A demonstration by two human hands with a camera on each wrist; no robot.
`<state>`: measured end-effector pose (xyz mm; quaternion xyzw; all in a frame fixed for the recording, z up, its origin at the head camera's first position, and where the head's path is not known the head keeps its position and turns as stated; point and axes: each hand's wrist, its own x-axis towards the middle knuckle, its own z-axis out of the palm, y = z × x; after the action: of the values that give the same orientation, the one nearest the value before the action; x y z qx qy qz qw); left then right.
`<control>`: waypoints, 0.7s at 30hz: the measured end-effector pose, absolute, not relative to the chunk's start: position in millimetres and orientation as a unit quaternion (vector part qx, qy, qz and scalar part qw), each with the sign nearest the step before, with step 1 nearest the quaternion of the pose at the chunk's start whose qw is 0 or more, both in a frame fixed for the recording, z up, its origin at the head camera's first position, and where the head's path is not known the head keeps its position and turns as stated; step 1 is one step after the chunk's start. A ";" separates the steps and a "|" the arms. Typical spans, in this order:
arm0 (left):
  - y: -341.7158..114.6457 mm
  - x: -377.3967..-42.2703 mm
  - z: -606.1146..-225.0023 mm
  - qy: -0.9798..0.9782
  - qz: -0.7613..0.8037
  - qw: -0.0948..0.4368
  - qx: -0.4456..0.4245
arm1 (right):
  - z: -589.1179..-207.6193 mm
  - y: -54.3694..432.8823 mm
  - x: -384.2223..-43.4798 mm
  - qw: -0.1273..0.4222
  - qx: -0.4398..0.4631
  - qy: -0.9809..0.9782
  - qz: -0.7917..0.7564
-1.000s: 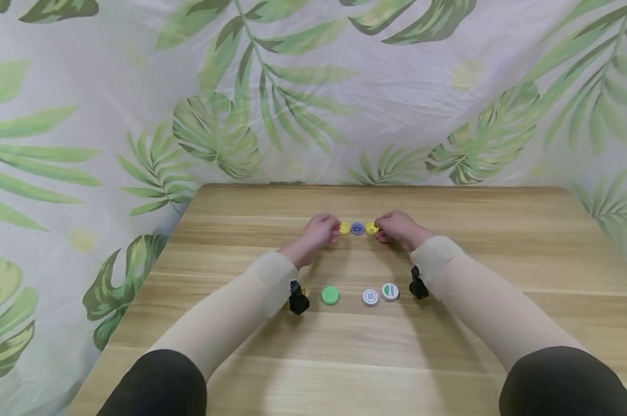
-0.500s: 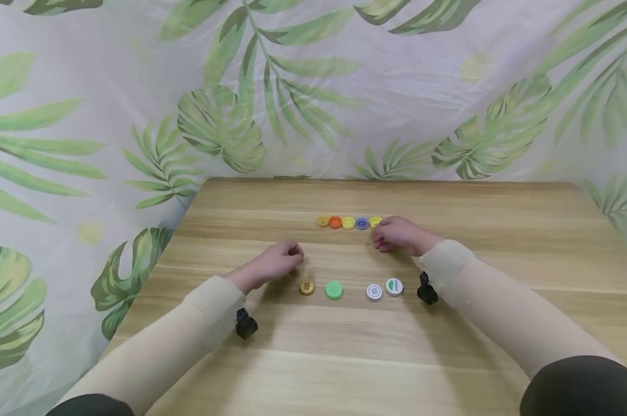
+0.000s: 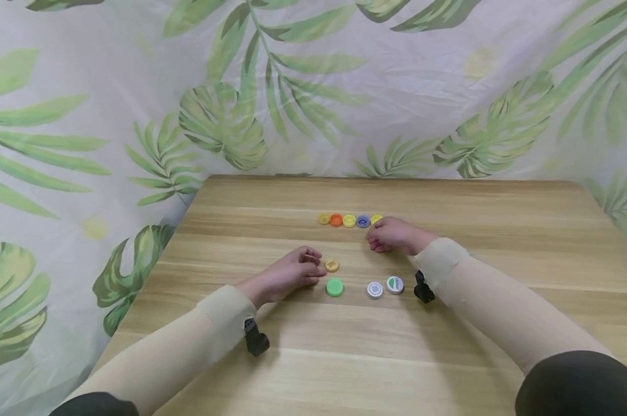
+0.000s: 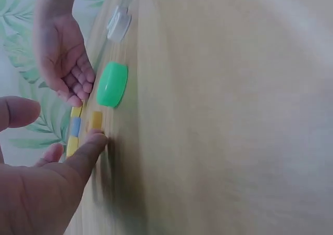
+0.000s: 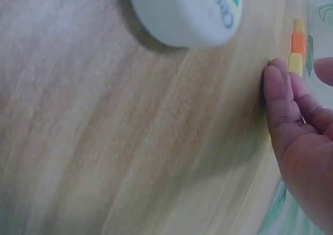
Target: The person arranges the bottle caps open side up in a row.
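Observation:
My left hand point(image 3: 291, 273) is low over the table, fingers spread, one fingertip right at a golden-yellow bottle cap point(image 3: 331, 265). In the left wrist view that fingertip meets the edge of the same golden cap point(image 4: 96, 120). A green bottle cap point(image 3: 334, 288) lies just in front of it. My right hand point(image 3: 393, 234) rests beside the right end of a row of caps, its fingers relaxed and holding nothing. That row runs from a gold cap point(image 3: 323, 218) through an orange cap point(image 3: 336, 219), a yellow cap point(image 3: 349, 221) and a blue cap point(image 3: 363, 221) to another yellow cap point(image 3: 376, 219), partly hidden by the hand.
Two white caps lie in front of the right hand: one with a square print point(image 3: 374, 290), the other with a green mark point(image 3: 394, 285). The wooden table point(image 3: 479, 214) ends at a leaf-patterned cloth point(image 3: 303, 86) behind it.
My left hand has left the row, come back toward me, and moved the golden cap right and farther away, behind the green one. The right hand stays near the row's right end.

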<state>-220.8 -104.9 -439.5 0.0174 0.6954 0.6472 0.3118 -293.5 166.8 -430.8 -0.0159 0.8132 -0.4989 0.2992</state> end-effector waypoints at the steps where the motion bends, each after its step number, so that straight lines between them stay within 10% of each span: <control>1: -99.9 -225.0 -440.0 0.699 0.648 0.304 0.015 | -430.6 166.0 -292.9 0.299 -0.020 0.814 -0.497; 21: -45.5 -293.2 -438.0 0.799 0.516 0.305 0.044 | -438.3 133.7 -285.6 0.193 -0.069 0.906 -0.371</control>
<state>-293.2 -45.5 -438.0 0.0443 0.7993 0.5162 0.3046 -285.6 133.7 -438.3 -0.0687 0.9056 -0.3714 0.1931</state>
